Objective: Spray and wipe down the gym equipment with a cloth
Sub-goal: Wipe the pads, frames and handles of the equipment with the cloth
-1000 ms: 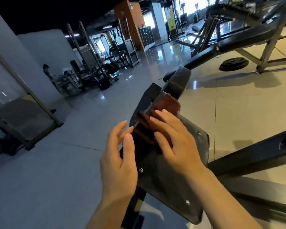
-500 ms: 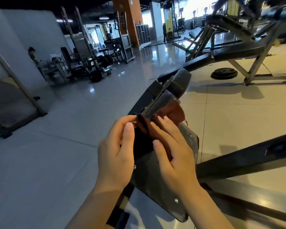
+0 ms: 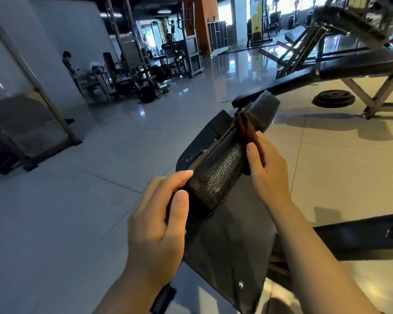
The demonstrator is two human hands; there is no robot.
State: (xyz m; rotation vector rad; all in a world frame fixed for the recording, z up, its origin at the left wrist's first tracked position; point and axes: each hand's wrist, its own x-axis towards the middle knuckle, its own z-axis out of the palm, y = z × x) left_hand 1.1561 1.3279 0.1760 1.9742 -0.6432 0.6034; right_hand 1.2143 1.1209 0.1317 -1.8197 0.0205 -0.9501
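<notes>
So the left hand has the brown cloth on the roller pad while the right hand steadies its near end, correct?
Not quite: the hands are swapped. In the head view the right hand holds the brown cloth against the roller pad, and the left hand steadies its near end.
</notes>
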